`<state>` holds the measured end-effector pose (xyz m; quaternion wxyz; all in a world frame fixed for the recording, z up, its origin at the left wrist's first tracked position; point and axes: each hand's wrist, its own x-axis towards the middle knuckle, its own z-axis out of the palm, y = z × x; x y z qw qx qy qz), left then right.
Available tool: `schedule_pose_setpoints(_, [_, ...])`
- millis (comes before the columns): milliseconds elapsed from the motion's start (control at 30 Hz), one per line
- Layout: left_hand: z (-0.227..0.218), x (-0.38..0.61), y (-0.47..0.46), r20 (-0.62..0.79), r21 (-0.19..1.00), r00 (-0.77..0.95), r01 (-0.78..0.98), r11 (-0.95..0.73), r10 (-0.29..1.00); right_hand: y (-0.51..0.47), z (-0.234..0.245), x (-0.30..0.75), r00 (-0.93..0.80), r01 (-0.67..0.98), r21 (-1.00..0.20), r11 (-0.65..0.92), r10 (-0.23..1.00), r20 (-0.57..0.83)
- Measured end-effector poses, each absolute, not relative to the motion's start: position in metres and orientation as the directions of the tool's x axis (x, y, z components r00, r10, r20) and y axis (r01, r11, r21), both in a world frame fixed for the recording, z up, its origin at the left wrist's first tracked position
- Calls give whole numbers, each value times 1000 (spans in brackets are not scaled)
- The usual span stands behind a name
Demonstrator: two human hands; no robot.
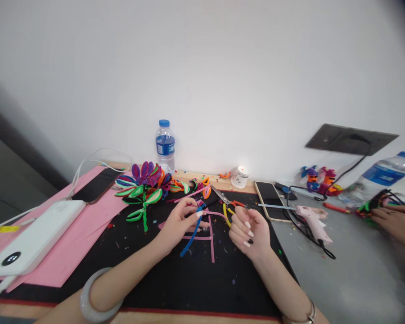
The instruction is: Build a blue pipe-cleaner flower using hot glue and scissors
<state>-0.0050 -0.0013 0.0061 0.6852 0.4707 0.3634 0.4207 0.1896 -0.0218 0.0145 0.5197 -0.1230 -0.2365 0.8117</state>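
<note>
- Two forearms reach in over the near edge of a black mat (175,279) on the bench (340,279); the left wrist wears a pale bangle.
- At the mat's middle, the left hand (180,220) pinches the top end of a blue pipe cleaner (191,236) between thumb and fingertips.
- The blue pipe cleaner's long axis slants from that pinch down toward the mat's near edge and slightly left, and its lower end is free.
- Just right of it, the right hand (249,229) lies palm up with fingers loosely curled, grasping nothing. The pinched end lies to its left, close but apart.
- Pink strips (211,243) lie flat on the mat between the hands.
- Toward the mat's far edge are yellow-handled pliers (227,213) and scissors (222,196).
- On the mat's far left lies a bundle of pipe-cleaner flowers (145,184).
- Right of the mat lies a glue gun (312,220), and beyond it is another person's hand (396,222).
</note>
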Motion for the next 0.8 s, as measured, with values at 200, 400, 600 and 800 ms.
schedule_pose_setpoints(200, [5, -7, 1, -80, 952, 230, -272, 143, 970, -18, 15, 185, -318, -718, -652, -245, 948, -6])
schedule_pose_setpoints(400, [5, -6, 0, -64, 961, 260, -243, 129, 964, -19, 17, 181, -374, -660, -685, -309, 926, -57])
schedule_pose_setpoints(600, [5, -6, 0, -70, 963, 282, -232, 139, 957, -19, 13, 181, -363, -646, -707, -288, 931, -48])
schedule_pose_setpoints(800, [9, -5, -2, -76, 964, 296, -223, 146, 952, -19, 9, 180, -241, -648, -735, -200, 969, -51])
